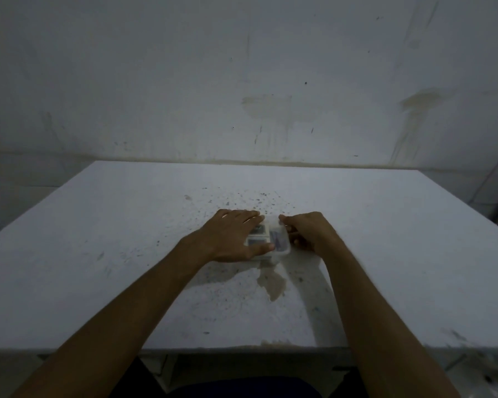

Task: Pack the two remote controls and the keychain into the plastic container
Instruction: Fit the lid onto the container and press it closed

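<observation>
Container (281, 245) lies under flat left hand (230, 235); right hand (308, 231) grips its right edge.

no legible text, labels or numbers

A table (98, 254) fills the lower frame, with a wall (242, 67) behind it above. At frame centre a plastic container (281, 244) sits on the table, left hand (232, 237) resting on its left part, right hand (309, 234) gripping its right edge
</observation>
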Demonstrator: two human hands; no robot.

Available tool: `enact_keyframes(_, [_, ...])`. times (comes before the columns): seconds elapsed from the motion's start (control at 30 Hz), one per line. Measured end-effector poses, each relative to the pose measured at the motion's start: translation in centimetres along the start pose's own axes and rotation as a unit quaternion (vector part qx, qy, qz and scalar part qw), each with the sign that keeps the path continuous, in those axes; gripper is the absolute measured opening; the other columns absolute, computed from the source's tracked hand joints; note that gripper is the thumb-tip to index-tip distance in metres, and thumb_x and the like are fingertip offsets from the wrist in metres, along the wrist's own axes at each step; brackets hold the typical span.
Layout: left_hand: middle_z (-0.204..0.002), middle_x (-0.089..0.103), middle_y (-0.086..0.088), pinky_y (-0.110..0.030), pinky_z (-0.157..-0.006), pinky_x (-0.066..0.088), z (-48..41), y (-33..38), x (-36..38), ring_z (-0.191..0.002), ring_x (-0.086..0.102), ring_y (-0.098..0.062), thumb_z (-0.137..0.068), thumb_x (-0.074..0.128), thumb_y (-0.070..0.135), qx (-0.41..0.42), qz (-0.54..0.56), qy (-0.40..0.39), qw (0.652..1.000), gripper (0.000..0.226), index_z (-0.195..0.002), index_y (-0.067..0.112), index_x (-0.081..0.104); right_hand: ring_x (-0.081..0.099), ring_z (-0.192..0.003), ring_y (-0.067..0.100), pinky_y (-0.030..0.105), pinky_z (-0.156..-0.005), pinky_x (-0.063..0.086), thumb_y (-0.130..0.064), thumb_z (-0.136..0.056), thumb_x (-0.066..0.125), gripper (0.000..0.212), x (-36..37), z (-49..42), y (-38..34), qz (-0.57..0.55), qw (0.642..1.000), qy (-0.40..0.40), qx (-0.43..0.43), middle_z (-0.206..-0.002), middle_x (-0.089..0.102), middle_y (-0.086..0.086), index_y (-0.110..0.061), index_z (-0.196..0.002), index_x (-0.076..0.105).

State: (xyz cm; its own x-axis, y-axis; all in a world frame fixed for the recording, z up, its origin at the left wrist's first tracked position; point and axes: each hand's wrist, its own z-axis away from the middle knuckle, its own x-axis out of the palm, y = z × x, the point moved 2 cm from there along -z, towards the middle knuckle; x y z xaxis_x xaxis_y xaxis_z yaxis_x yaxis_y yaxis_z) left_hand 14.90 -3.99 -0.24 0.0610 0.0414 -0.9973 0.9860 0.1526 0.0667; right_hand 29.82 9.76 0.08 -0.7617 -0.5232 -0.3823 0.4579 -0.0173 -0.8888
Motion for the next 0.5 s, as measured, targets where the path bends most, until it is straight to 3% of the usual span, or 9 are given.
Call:
enact_keyframes(0.1, [-0.170,0.020,0.003,-0.045,-0.125,0.013,0.1,0.2,-0.2,-0.154,0.022,-0.019,-0.087,0.027,0.085,0.007,-0.006,-0.012,1.000,0.095,-0.161,0.027,0.020,0.071,-0.066,0.017,0.022,-0.061,0.055,-0.036,-0.094,0.066,0.031,0.0,2.3,1.2,0.035,0.996,0.020,-0.079,-0.079,0.076,0.006,-0.009,-0.097,0.080])
enact_keyframes(0.23, [-0.170,0.018,0.003,-0.044,-0.125,0.012,0.0,0.2,-0.3,-0.155,0.020,-0.019,-0.088,0.027,0.084,0.004,-0.009,-0.016,1.000,0.094,-0.162,0.027,0.019,0.074,-0.071,0.016,0.019,-0.057,0.057,-0.022,-0.097,0.063,0.021,-0.4,6.1,2.7,0.017,0.997,-0.022,-0.078,-0.084,0.075,0.005,-0.010,-0.110,0.075])
enact_keyframes(0.37, [-0.170,0.017,0.003,-0.044,-0.125,0.013,0.0,0.2,-0.1,-0.155,0.020,-0.019,-0.087,0.027,0.085,0.008,-0.010,-0.024,1.000,0.096,-0.162,0.026,0.018,0.073,-0.063,0.013,0.018,-0.052,0.056,-0.023,-0.100,0.059,0.029,0.7,7.7,4.2,-0.016,0.995,0.006,-0.097,-0.088,0.074,0.005,-0.011,-0.124,0.068])
enact_keyframes(0.5, [-0.170,0.019,0.003,-0.045,-0.124,0.013,-0.3,0.0,0.0,-0.155,0.021,-0.019,-0.086,0.028,0.086,0.009,-0.007,-0.028,1.000,0.097,-0.162,0.026,0.019,0.072,-0.067,0.017,0.022,-0.053,0.057,-0.020,-0.097,0.063,0.025,0.2,6.9,3.5,-0.013,0.998,-0.016,-0.054,-0.089,0.075,0.008,-0.009,-0.119,0.069])
